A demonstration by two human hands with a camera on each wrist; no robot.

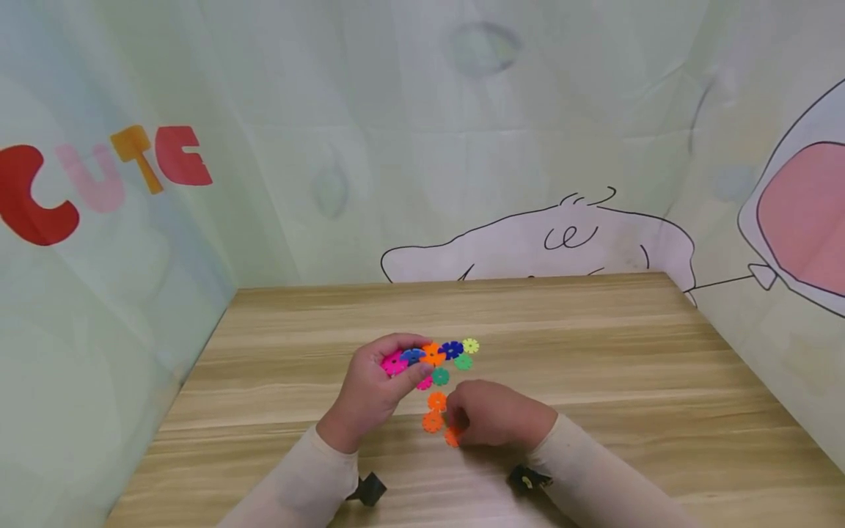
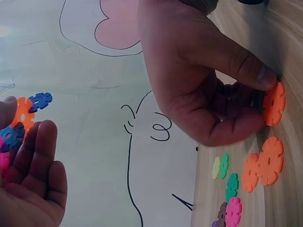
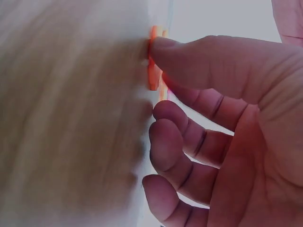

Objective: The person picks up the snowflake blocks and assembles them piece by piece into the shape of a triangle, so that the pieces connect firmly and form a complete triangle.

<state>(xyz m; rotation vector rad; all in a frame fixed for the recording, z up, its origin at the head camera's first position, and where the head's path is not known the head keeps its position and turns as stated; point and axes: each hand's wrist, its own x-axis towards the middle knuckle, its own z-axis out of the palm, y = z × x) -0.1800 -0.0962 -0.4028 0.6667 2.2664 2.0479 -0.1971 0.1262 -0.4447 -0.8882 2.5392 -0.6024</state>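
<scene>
Orange disc [image 1: 452,438] sits at the right hand [image 1: 495,412], low against the tabletop [image 1: 297,315]. That hand's grip is narrow, with thumb and forefinger pinching the toothed rim; whether the disc has left the wood, I cannot tell. Being round, it has no long axis.

What matters most is where it stands from the chain of discs [image 1: 432,355] pinched in the left hand [image 1: 372,385]: the chain is held up above the wood, farther from the person and slightly left. Its long axis runs left to right, and the dark blue end disc [image 1: 452,350] points right, free of the fingers.

Nearest the right hand, just left of its fingertips, lie two loose orange discs [image 1: 432,422]. Beyond them are teal [image 1: 440,376], pink [image 1: 425,382], green [image 1: 463,361] and yellow [image 1: 470,345] discs.

Wood-grained and flat, the tabletop meets a pale green cloth [image 1: 284,147] printed with bright letters [image 1: 174,155] and an outlined animal [image 1: 515,249].
</scene>
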